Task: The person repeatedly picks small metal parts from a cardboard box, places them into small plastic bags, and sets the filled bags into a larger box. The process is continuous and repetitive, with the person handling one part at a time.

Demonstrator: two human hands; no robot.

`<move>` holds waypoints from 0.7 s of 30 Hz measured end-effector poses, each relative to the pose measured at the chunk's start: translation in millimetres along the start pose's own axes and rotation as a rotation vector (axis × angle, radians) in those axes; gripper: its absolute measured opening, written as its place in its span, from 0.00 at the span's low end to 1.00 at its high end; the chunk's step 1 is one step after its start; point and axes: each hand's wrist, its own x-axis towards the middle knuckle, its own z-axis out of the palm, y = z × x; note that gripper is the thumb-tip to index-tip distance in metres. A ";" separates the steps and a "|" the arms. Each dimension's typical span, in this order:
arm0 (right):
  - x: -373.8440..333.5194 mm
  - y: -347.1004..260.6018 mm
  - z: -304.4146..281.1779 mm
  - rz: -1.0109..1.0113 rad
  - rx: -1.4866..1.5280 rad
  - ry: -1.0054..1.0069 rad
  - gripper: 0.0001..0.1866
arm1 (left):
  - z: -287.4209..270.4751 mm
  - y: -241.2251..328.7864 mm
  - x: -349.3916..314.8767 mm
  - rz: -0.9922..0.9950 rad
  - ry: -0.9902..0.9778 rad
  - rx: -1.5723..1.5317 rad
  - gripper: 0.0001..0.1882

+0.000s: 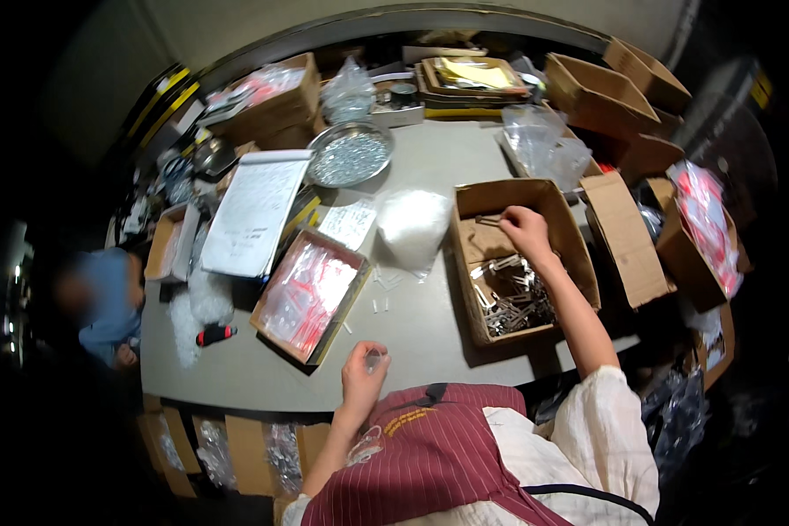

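The metal strip (488, 220) looks stiff, light and slick, best pinched near one end. The right hand (526, 230) pinches it over the box (475, 201) toward the counter's (425, 329) right edge, arm stretched forward; the left hand (364, 375), near the front edge, curls around a clear piece (373, 358), probably flimsy plastic.

Maroon pinstriped apron (412, 460); brown carton (501, 193); silvery metal pieces (510, 307); grey tabletop (447, 149); red-black tool (216, 335).
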 end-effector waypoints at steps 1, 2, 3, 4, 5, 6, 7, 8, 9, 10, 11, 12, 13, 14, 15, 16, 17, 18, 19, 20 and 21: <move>0.6 -24.4 -8.7 0.126 0.165 -0.046 0.08 | -0.5 3.3 1.2 -0.002 0.005 -0.020 0.09; 0.1 -49.8 -17.5 0.256 0.329 -0.105 0.07 | -1.8 9.0 1.8 0.017 0.010 -0.003 0.09; -4.5 -78.6 -27.4 0.287 0.471 -0.189 0.06 | -2.2 16.2 5.8 0.037 0.005 0.013 0.09; -13.0 -108.2 -36.5 0.329 0.606 -0.267 0.06 | -1.9 22.8 10.7 0.060 -0.009 0.029 0.09; -24.0 -139.3 -46.2 0.333 0.660 -0.375 0.06 | -0.9 30.0 15.3 0.102 -0.013 0.014 0.09; -37.0 -161.0 -47.5 0.335 0.715 -0.478 0.06 | 1.5 36.7 21.0 0.150 -0.018 0.003 0.09; -49.6 -167.7 -40.6 0.174 0.681 -0.515 0.07 | 4.0 44.4 26.6 0.207 -0.034 -0.008 0.09; -57.5 -174.7 -32.8 0.008 0.647 -0.549 0.07 | 4.2 52.4 31.1 0.217 -0.056 -0.016 0.09; -63.7 -185.9 -28.9 -0.041 0.584 -0.590 0.06 | 3.9 60.7 33.9 0.227 -0.079 -0.024 0.09; -65.3 -199.5 -29.4 -0.089 0.517 -0.623 0.06 | 4.3 67.7 36.9 0.243 -0.107 -0.034 0.09; -64.8 -208.4 -29.5 -0.069 0.402 -0.701 0.09 | 5.0 71.4 38.0 0.274 -0.089 -0.001 0.10; -67.6 -210.8 -24.1 -0.159 0.328 -0.644 0.06 | 4.8 74.3 38.2 0.254 -0.100 0.017 0.11; -68.8 -217.2 -23.0 -0.202 0.281 -0.654 0.07 | 4.2 76.7 38.0 0.232 -0.113 0.034 0.11; -68.9 -223.1 -23.9 -0.245 0.234 -0.664 0.09 | 3.3 78.7 37.5 0.211 -0.127 0.051 0.12; -68.4 -226.0 -24.6 -0.210 0.320 -0.728 0.10 | 2.3 80.4 36.7 0.215 -0.132 0.021 0.12; -67.7 -228.4 -24.4 -0.177 0.406 -0.793 0.11 | 1.0 81.6 36.0 0.220 -0.136 -0.007 0.11; -67.0 -230.8 -24.1 -0.142 0.493 -0.857 0.13 | -0.9 82.8 35.2 0.224 -0.140 -0.036 0.12; -65.1 -232.8 -23.4 -0.253 0.479 -0.803 0.14 | -3.2 84.0 34.2 0.211 -0.176 -0.148 0.11; -60.3 -234.7 -22.3 -0.366 0.462 -0.744 0.15 | -6.2 86.1 34.6 0.200 -0.212 -0.258 0.11; -55.0 -237.0 -21.8 -0.478 0.445 -0.683 0.17 | -9.2 88.0 35.0 0.190 -0.247 -0.369 0.11; -48.7 -239.4 -25.0 -0.547 0.342 -0.764 0.18 | -13.7 90.0 35.7 0.155 -0.317 -0.438 0.11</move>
